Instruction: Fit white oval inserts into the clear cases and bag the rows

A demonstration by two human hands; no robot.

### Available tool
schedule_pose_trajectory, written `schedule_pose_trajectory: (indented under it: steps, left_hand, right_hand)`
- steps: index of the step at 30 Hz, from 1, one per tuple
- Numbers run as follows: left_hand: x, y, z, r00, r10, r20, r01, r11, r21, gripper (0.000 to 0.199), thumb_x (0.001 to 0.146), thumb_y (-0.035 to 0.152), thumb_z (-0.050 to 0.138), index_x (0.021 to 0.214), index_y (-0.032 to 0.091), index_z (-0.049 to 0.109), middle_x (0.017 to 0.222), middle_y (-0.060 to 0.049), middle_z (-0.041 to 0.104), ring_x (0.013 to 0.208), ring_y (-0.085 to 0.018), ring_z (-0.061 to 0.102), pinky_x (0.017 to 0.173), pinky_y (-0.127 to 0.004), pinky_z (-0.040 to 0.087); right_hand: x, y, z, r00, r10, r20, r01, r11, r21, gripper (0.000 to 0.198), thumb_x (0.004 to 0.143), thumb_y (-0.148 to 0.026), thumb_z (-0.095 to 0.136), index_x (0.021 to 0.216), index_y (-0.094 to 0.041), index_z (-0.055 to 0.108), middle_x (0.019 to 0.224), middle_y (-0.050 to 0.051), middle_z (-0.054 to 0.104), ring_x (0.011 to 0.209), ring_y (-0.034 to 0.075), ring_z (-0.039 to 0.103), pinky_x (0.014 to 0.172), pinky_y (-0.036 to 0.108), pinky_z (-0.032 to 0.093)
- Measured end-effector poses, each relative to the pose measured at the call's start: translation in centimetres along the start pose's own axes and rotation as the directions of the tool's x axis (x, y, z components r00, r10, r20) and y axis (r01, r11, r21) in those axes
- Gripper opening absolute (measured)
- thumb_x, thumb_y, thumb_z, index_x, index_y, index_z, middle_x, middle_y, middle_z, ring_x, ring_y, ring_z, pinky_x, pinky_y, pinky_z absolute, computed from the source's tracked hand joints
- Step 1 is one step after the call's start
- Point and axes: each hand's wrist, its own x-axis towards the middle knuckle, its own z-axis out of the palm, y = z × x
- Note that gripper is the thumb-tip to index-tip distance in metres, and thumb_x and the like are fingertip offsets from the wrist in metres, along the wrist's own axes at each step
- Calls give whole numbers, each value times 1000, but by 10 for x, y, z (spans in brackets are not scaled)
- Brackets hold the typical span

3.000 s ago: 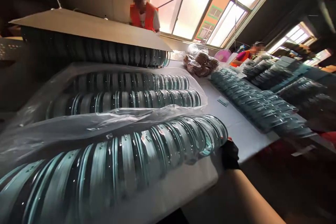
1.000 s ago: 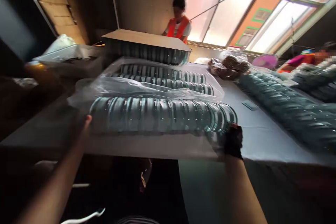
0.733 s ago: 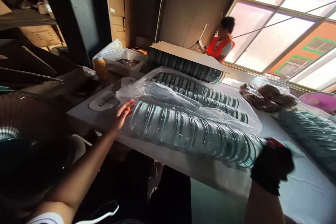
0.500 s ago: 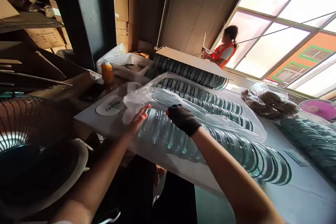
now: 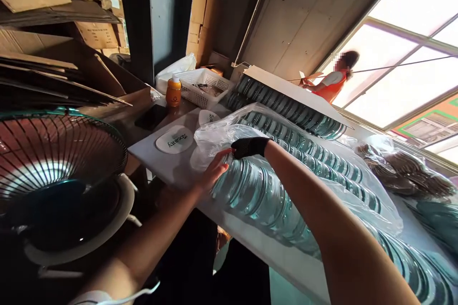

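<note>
Your left hand (image 5: 214, 172) is bare and lies flat against the near end of the long row of glass discs (image 5: 257, 195), its fingers (image 5: 222, 167) held loosely together and pressed on the end disc rather than curled around anything. Your right hand (image 5: 249, 147), in a black glove, reaches across from the right and sits on top of that same end of the row, just above your left hand; its fingers are hidden by the glove's back and the clear plastic bag (image 5: 214, 136) bunched there, so you cannot tell whether they pinch the plastic or only rest on it. The row lies on its side along the near edge of the white bench (image 5: 168, 164), the discs standing on edge and packed face to face, running away to your lower right. Beside it, under more clear plastic, lie two further rows of discs (image 5: 315, 159), and behind them another row under a cardboard sheet (image 5: 293, 93). On the bench near your left hand lies a round white label (image 5: 174, 139); farther back stand an orange bottle (image 5: 173, 91) and a white basket (image 5: 205, 85). A fan (image 5: 53, 171) stands at your left. Another person in an orange vest (image 5: 331, 86) works by the window.
</note>
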Motion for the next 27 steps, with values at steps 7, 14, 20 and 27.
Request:
schedule_pose_trajectory:
  steps: [7,14,20,27]
  left_hand:
    - [3,2,2,997,-79,-23,78,995,-57,49,93,45,55,138,26,52,154,-9,49,149,-28,38,124,-48,26]
    - [9,0,-2,990,-126,-61,126,992,-11,47,85,45,61,127,23,57,144,-10,56,145,-31,42,122,-48,30]
    - [1,19,0,979,-180,-90,189,977,98,44,93,39,51,134,27,57,148,-5,54,147,-27,40,123,-43,29]
    - [11,4,-2,975,-199,-95,209,972,110,52,84,41,51,133,22,55,149,-10,55,138,-29,51,115,-45,41]
  right_hand:
    - [-13,-21,-5,993,9,-116,-33,978,-204,24,83,-26,65,100,-15,78,92,6,75,81,19,64,69,27,42]
    - [-61,-49,22,926,101,-364,-182,964,-196,34,95,-33,50,117,-19,72,111,12,75,104,27,69,75,29,45]
    - [-100,-104,93,871,156,-466,-207,976,-61,39,102,-34,38,124,-20,68,118,13,74,108,29,70,82,35,51]
    - [-83,-158,178,888,203,-414,-206,978,37,46,105,-32,24,117,-26,68,108,7,77,97,24,73,79,35,56]
